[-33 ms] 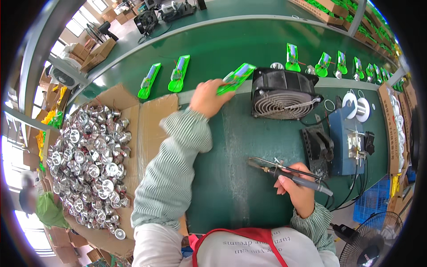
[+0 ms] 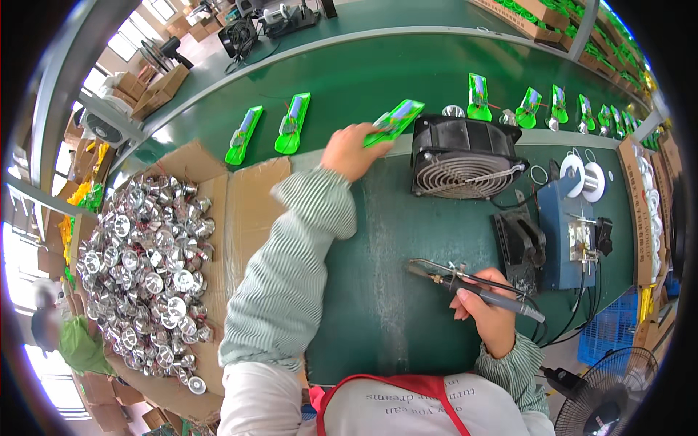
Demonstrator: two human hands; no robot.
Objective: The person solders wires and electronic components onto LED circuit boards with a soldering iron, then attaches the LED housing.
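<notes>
My left hand [image 2: 352,151] reaches to the far edge of the bench. Its fingers are closed on the near end of a bright green plastic housing [image 2: 400,120], which has a bluish cylinder and wiring inside. Part of the housing is hidden by the fingers. In my right hand [image 2: 491,320] is a soldering iron [image 2: 494,298] with a thin metal feed tube clamped along it. The iron's tip points left, over the green bench mat [image 2: 363,291]. More green housings [image 2: 293,123] lie on the far strip, to either side of my left hand.
A cardboard box [image 2: 258,196] of silvery reflector cups [image 2: 153,276] stands at left. A black fan [image 2: 465,160] is right of the held housing. Beyond the iron are its black stand [image 2: 518,240], a blue soldering station [image 2: 560,232] and a solder spool [image 2: 592,182]. Cables trail at right.
My left hand has shifted slightly to the right with the green housing. My right hand and the soldering iron have hardly moved.
</notes>
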